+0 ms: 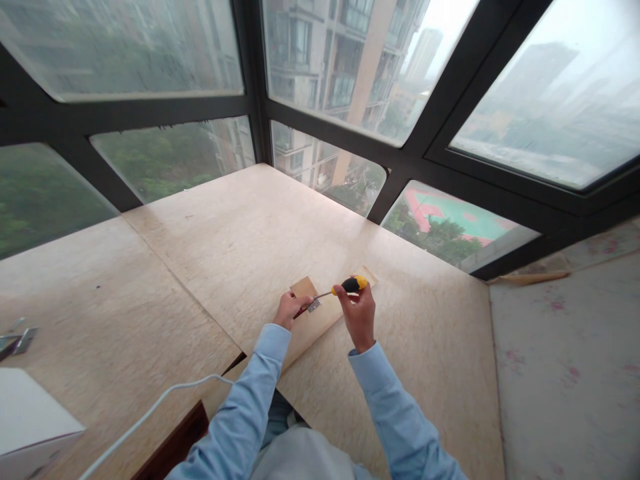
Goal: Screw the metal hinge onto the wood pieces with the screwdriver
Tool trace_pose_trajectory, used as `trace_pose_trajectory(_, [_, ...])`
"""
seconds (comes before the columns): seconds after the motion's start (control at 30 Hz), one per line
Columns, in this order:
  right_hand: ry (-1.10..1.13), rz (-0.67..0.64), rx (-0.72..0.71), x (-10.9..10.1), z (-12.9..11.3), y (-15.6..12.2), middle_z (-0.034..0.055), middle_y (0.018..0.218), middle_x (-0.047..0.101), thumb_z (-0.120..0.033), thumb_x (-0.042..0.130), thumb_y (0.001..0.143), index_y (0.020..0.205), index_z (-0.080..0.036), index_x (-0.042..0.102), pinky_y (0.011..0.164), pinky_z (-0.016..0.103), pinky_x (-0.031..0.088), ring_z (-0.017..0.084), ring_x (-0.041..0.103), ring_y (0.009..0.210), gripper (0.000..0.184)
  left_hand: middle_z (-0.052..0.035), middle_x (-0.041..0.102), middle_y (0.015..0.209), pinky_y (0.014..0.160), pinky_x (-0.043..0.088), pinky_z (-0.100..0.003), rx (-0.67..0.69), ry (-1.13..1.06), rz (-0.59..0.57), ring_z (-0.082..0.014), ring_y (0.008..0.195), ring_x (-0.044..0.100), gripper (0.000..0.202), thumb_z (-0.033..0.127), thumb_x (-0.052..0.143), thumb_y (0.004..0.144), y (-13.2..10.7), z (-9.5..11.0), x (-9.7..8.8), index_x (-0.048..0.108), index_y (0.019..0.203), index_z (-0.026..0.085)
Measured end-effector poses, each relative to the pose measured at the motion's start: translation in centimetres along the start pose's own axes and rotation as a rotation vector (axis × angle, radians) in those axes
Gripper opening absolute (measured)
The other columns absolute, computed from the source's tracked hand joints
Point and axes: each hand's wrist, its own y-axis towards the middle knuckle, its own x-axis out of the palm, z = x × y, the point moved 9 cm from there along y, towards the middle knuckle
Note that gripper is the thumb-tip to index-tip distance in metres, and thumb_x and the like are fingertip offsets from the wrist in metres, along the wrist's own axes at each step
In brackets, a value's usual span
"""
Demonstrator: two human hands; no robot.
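My right hand is closed around the handle of a yellow and black screwdriver. Its thin shaft points left, and the tip ends at a small metal hinge. The hinge lies against a small brown wooden piece, which my left hand grips from the left with its fingers beside the screwdriver tip. Whether a screw sits under the tip is too small to tell. Beneath both hands, a long pale wooden board lies at a slant on the stone-look ledge.
A white cable runs across the lower left, near a white box. At the far left edge lies a metal object. Dark-framed windows bound the ledge at the back, and a flowered wall stands on the right.
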Motion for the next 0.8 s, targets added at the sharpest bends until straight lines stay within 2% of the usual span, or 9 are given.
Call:
trace_pose_trajectory(0.1, [0.054, 0.019, 0.026, -0.2, 0.5, 0.2, 0.0084, 0.096, 0.07, -0.045, 0.077, 0.072, 0.113, -0.015, 0.059, 0.077, 0.039, 0.06, 0.022, 0.069, 0.082, 0.054, -0.0067, 0.072, 0.069, 0.059, 0.057, -0.029, 0.003, -0.004, 0.003, -0.0207, 0.064, 0.069, 0.032, 0.006, 0.08, 0.05, 0.0, 0.0, -0.1, 0.067, 0.079, 0.01])
trace_pose_trajectory(0.27, [0.305, -0.106, 0.014, 0.8, 0.6, -0.1, 0.0116, 0.115, 0.068, -0.036, 0.073, 0.078, 0.138, -0.019, 0.039, 0.093, 0.045, 0.055, 0.023, 0.067, 0.105, 0.072, -0.0072, 0.072, 0.069, 0.061, 0.057, -0.029, 0.008, -0.013, 0.002, -0.0208, 0.065, 0.069, 0.032, 0.006, 0.081, 0.049, 0.1, 0.0, -0.1, 0.068, 0.079, 0.009])
trace_pose_trajectory(0.37, [0.258, -0.095, 0.01, 0.6, 0.5, -0.1, 0.0117, 0.118, 0.065, -0.037, 0.075, 0.075, 0.136, -0.02, 0.041, 0.092, 0.043, 0.055, 0.023, 0.066, 0.105, 0.072, -0.0074, 0.073, 0.071, 0.062, 0.057, -0.03, 0.016, -0.022, -0.003, -0.0209, 0.066, 0.07, 0.033, 0.006, 0.08, 0.049, 0.1, -0.1, -0.1, 0.068, 0.079, 0.01])
trace_pose_trajectory(0.47, [0.086, -0.017, 0.044, -0.3, 0.6, 0.1, 0.0087, 0.102, 0.068, -0.041, 0.08, 0.07, 0.125, -0.017, 0.051, 0.083, 0.041, 0.057, 0.022, 0.068, 0.086, 0.067, -0.007, 0.073, 0.071, 0.063, 0.058, -0.03, 0.023, -0.031, -0.006, -0.0209, 0.067, 0.07, 0.034, 0.006, 0.081, 0.049, 0.1, -0.2, -0.1, 0.067, 0.08, 0.01])
trace_pose_trajectory(0.53, [0.055, 0.002, 0.053, -0.8, 0.5, 0.2, 0.007, 0.094, 0.069, -0.041, 0.08, 0.069, 0.123, -0.016, 0.052, 0.081, 0.041, 0.058, 0.022, 0.068, 0.081, 0.066, -0.0071, 0.073, 0.07, 0.063, 0.058, -0.03, 0.025, -0.035, -0.011, -0.0213, 0.067, 0.07, 0.036, 0.007, 0.082, 0.048, 0.1, -0.2, -0.2, 0.067, 0.08, 0.01])
trace_pose_trajectory(0.7, [0.258, -0.095, 0.047, -0.4, -0.1, 0.5, 0.0072, 0.1, 0.071, -0.027, 0.075, 0.072, 0.137, -0.019, 0.035, 0.092, 0.046, 0.054, 0.022, 0.068, 0.097, 0.077, -0.0084, 0.074, 0.074, 0.064, 0.058, -0.031, 0.035, -0.044, -0.032, -0.0224, 0.07, 0.071, 0.042, 0.009, 0.086, 0.045, 0.4, -0.3, -0.2, 0.067, 0.083, 0.01])
trace_pose_trajectory(0.8, [0.346, -0.154, 0.055, 0.0, -0.4, 0.6, 0.0064, 0.105, 0.069, -0.017, 0.071, 0.069, 0.136, -0.022, 0.034, 0.096, 0.049, 0.052, 0.022, 0.067, 0.1, 0.077, -0.0091, 0.074, 0.076, 0.065, 0.059, -0.031, 0.052, -0.042, -0.054, -0.0224, 0.071, 0.071, 0.044, 0.01, 0.087, 0.044, 0.6, -0.3, -0.1, 0.068, 0.084, 0.01])
